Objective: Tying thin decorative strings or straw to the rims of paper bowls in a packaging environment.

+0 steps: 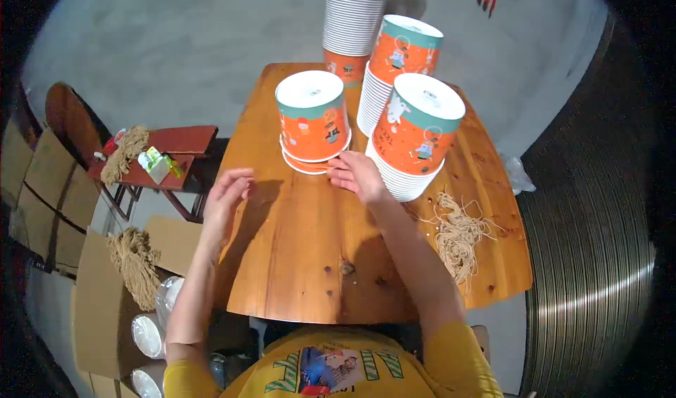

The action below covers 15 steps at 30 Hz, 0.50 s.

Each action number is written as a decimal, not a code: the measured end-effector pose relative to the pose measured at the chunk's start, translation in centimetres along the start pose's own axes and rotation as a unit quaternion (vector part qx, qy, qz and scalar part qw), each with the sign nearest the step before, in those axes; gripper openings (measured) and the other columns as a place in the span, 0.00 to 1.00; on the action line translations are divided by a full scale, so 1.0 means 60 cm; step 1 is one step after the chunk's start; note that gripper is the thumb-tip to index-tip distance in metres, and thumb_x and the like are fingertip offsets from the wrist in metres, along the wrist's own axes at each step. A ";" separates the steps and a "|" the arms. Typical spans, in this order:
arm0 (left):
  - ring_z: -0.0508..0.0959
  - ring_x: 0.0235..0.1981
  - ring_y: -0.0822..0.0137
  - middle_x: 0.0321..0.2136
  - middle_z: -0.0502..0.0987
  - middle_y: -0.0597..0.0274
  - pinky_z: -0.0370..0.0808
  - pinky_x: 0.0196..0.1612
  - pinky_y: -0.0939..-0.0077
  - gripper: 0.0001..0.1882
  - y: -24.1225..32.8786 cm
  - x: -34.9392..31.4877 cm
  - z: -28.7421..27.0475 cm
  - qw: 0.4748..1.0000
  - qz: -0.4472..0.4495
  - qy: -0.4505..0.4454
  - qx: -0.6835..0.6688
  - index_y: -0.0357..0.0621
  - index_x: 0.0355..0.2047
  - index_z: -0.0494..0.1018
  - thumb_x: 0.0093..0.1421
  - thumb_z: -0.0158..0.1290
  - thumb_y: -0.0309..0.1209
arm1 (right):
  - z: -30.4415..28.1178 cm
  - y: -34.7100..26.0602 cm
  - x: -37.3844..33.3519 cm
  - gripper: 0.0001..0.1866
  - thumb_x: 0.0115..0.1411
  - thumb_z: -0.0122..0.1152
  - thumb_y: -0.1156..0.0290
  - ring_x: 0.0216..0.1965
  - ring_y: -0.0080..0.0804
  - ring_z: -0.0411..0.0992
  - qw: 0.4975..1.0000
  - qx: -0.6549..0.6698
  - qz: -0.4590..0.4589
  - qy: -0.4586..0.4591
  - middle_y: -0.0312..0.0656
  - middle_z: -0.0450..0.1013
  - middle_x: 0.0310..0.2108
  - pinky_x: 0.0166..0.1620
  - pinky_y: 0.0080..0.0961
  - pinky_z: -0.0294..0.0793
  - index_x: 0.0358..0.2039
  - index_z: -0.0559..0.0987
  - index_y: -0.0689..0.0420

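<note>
Head view: I am standing at a wooden table (296, 250), leaning both bare forearms out over it. My right hand (360, 176) is reaching to the low front-right side of a short stack of orange paper buckets (311, 127); its fingers are bending in at the bottom rims, seeming to touch them, though I can't make out whether they are gripping. My left hand (225, 195) is hovering empty near the table's left side, fingers loosely curling with a gap before the thumb, well apart from the stack.

That short stack is standing upside down on the left-middle of the table, showing its white base on top, a teal band below it and white rims at the bottom. Just to the right, a front-right stack (417, 141) is standing the same way, many white rims showing beneath its orange wall. Behind it a rear stack (403, 53) is rising, and at the table's far end a tall stack (354, 14) is running out past the upper edge of the view.

A tangle of beige string (459, 239) is lying on the right side of the table, near my right forearm. Off to the left, a reddish bench (198, 139) is holding a string bundle (125, 155) and a white-and-green packet (156, 164).
</note>
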<state>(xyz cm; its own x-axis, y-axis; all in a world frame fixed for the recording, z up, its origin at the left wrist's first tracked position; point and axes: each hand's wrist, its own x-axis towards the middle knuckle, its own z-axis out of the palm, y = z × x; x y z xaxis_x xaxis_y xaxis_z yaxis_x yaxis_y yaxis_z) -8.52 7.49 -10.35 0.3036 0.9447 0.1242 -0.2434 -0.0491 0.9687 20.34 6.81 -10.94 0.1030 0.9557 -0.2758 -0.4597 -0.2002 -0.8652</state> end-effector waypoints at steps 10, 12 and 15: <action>0.60 0.60 0.67 0.58 0.61 0.56 0.55 0.61 0.73 0.26 -0.029 0.089 0.249 0.961 0.117 -0.185 0.167 0.38 0.61 0.55 0.65 0.43 0.35 | -0.065 -0.180 -0.182 0.35 0.50 0.65 0.64 0.57 0.49 0.57 0.633 -0.484 -0.531 0.289 0.52 0.58 0.55 0.59 0.40 0.56 0.57 0.62 0.54; 0.55 0.62 0.65 0.61 0.57 0.55 0.52 0.63 0.73 0.28 -0.071 0.122 0.299 0.959 0.127 -0.189 0.167 0.38 0.62 0.51 0.65 0.41 0.36 | -0.108 -0.196 -0.160 0.29 0.49 0.66 0.63 0.60 0.50 0.54 0.671 -0.503 -0.484 0.249 0.54 0.52 0.60 0.60 0.40 0.57 0.52 0.69 0.50; 0.51 0.64 0.62 0.63 0.52 0.51 0.49 0.64 0.71 0.31 -0.081 0.116 0.335 0.964 0.109 -0.197 0.139 0.39 0.64 0.45 0.65 0.41 0.33 | -0.120 -0.204 -0.156 0.19 0.49 0.66 0.66 0.60 0.49 0.55 0.714 -0.486 -0.456 0.214 0.55 0.53 0.59 0.58 0.38 0.60 0.42 0.75 0.53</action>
<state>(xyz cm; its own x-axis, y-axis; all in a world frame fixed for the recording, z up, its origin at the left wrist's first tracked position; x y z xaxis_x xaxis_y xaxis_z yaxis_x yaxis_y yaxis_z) 13.33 7.79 -9.88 0.6132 0.7078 0.3508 -0.1011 -0.3701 0.9235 31.37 -1.23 -0.80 0.3249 0.6720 0.6655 0.7788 0.2091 -0.5914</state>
